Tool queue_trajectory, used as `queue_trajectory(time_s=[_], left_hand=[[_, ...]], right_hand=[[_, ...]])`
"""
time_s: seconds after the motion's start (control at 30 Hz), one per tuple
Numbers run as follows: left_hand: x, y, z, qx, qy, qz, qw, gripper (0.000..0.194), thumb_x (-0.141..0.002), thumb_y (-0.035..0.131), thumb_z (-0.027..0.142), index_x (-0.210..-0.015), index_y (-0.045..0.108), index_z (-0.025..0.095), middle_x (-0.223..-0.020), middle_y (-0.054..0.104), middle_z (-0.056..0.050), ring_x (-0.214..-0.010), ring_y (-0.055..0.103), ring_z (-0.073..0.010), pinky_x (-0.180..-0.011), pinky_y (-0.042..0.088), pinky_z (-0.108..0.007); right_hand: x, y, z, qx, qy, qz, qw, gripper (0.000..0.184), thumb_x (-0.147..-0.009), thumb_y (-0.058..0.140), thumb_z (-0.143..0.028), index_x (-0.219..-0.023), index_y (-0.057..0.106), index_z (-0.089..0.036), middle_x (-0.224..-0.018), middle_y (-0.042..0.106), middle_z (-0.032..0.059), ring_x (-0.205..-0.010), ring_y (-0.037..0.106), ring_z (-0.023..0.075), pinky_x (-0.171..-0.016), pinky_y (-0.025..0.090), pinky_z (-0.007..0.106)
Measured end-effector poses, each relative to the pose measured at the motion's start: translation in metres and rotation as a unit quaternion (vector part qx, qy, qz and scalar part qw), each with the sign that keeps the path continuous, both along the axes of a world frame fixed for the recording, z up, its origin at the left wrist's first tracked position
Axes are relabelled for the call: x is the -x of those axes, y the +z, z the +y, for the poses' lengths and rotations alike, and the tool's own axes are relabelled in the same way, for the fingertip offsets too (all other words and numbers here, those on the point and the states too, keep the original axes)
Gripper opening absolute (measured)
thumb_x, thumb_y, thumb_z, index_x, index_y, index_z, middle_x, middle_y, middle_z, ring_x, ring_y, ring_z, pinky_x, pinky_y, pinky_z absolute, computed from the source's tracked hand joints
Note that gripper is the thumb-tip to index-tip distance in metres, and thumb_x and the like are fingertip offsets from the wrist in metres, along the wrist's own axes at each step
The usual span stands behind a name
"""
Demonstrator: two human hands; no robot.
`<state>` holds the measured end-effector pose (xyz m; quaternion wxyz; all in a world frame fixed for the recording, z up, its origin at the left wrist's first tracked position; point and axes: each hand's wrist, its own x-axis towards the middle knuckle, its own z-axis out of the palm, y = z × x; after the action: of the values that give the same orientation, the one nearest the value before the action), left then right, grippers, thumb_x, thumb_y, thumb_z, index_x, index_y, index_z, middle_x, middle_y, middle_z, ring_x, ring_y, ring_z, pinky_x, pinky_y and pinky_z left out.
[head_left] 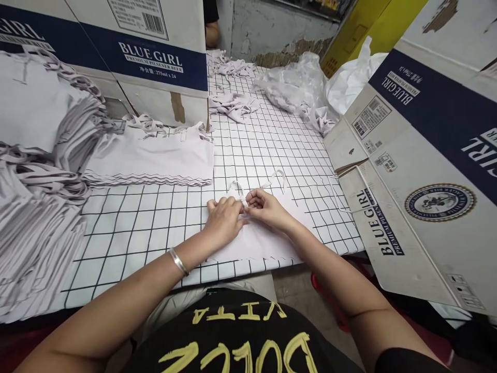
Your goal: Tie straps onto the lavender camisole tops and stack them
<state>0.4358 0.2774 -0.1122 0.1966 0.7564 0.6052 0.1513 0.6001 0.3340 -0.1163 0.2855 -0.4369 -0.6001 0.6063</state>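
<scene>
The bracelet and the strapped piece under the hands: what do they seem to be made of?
Bracelet: probably metal, silvery and polished, because it shows bright highlights.
Strapped piece: looks like thin, matte fabric, because its straps curl loosely; the exact fibre is unclear.

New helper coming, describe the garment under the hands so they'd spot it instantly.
Start at the tilted carton on the right of the grid-patterned table. Left of it, by the near edge, a pale garment lies under the left hand and right hand. Unlike the layered stacks farther left, it lies spread out by itself.
</scene>
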Motion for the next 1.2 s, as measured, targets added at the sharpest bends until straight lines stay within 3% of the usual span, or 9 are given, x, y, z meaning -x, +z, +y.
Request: queue_trajectory(time_s=[0.2,0.37,0.53,0.63,0.73,0.83,1.0,1.1,1.2], left_hand=[[0.019,-0.012,-0.064,-0.083,-0.241,0.059,0.965,0.061,-0.092,0.051,0.048,-0.146,0.031,0.03,-0.157,0.027,-0.005,-0.145,0.017,-0.0273,-0.117,0.004,-0.052],[0.028,-0.021,-0.077,-0.044,-0.286,0.064,0.955,0.065,-0.094,0.032,0.06,-0.152,0.021,0.03,-0.158,0.021,-0.003,-0.147,0.014,-0.0257,-0.118,0.002,-0.052],[0.027,-0.019,-0.077,-0.027,-0.277,0.077,0.957,0.066,-0.093,0.034,0.062,-0.151,0.024,0.03,-0.158,0.022,-0.002,-0.146,0.015,-0.0277,-0.117,0.008,-0.055],[0.033,-0.016,-0.086,-0.02,-0.274,0.086,0.958,0.065,-0.092,0.039,0.06,-0.15,0.027,0.032,-0.157,0.025,-0.003,-0.146,0.018,-0.0284,-0.116,0.011,-0.055],[0.041,-0.001,-0.084,-0.024,-0.236,0.068,0.969,0.061,-0.092,0.042,0.058,-0.147,0.034,0.031,-0.153,0.035,-0.007,-0.141,0.028,-0.0311,-0.111,0.02,-0.056],[0.035,0.02,-0.044,-0.044,-0.157,0.004,0.987,0.042,-0.098,0.037,0.044,-0.13,0.053,0.024,-0.132,0.058,-0.01,-0.123,0.049,-0.0276,-0.101,0.034,-0.048],[-0.022,0.022,0.078,-0.041,-0.024,-0.03,0.998,0.028,-0.088,0.053,0.045,-0.094,0.062,0.019,-0.108,0.063,-0.011,-0.104,0.054,-0.0287,-0.091,0.036,-0.045],[-0.05,0.018,0.132,0.045,-0.037,0.002,0.998,0.019,-0.082,0.058,0.037,-0.082,0.058,0.018,-0.093,0.065,-0.008,-0.091,0.057,-0.026,-0.089,0.036,-0.045],[-0.062,0.04,0.153,0.045,-0.08,-0.048,0.995,0.006,-0.079,0.056,0.025,-0.079,0.055,0.019,-0.078,0.063,-0.003,-0.075,0.056,-0.0186,-0.075,0.04,-0.034]], right_hand=[[0.029,0.03,0.047,0.271,-0.02,0.105,0.957,0.024,-0.07,0.069,-0.012,-0.08,0.048,-0.019,-0.084,0.069,0.0048,-0.067,0.06,0.0126,-0.056,0.044,0.024],[0.056,0.035,0.099,0.29,-0.054,0.097,0.951,0.019,-0.076,0.062,-0.007,-0.084,0.049,-0.019,-0.089,0.071,0.0066,-0.076,0.066,0.0146,-0.061,0.05,0.026],[0.081,0.028,0.118,0.186,-0.014,-0.085,0.979,0.031,-0.07,0.074,-0.009,-0.082,0.048,-0.021,-0.076,0.069,0.005,-0.068,0.062,0.0157,-0.054,0.045,0.026],[0.068,0.037,0.122,-0.039,-0.017,-0.231,0.972,0.03,-0.066,0.08,-0.019,-0.073,0.051,-0.022,-0.063,0.059,0.0012,-0.067,0.056,0.0172,-0.059,0.042,0.029],[0.022,0.053,0.112,-0.268,-0.1,-0.294,0.912,0.025,-0.074,0.074,-0.034,-0.071,0.052,-0.023,-0.06,0.051,-0.0004,-0.068,0.052,0.0177,-0.064,0.037,0.03],[-0.033,0.051,0.069,-0.292,-0.12,-0.281,0.906,0.027,-0.083,0.062,-0.046,-0.072,0.053,-0.023,-0.061,0.051,-0.0008,-0.061,0.047,0.0156,-0.061,0.035,0.03],[-0.073,0.01,-0.025,-0.258,0.02,-0.274,0.926,0.021,-0.081,0.065,-0.042,-0.074,0.059,-0.024,-0.069,0.058,0.0019,-0.067,0.05,0.018,-0.065,0.038,0.031],[-0.085,0.007,-0.037,-0.221,-0.071,-0.227,0.946,0.02,-0.082,0.064,-0.043,-0.077,0.062,-0.024,-0.072,0.06,0.0024,-0.068,0.051,0.0177,-0.065,0.041,0.032],[-0.098,0.025,-0.013,-0.055,-0.181,-0.11,0.976,0.031,-0.08,0.065,-0.051,-0.073,0.062,-0.021,-0.067,0.059,0.002,-0.058,0.051,0.0143,-0.055,0.042,0.028]])
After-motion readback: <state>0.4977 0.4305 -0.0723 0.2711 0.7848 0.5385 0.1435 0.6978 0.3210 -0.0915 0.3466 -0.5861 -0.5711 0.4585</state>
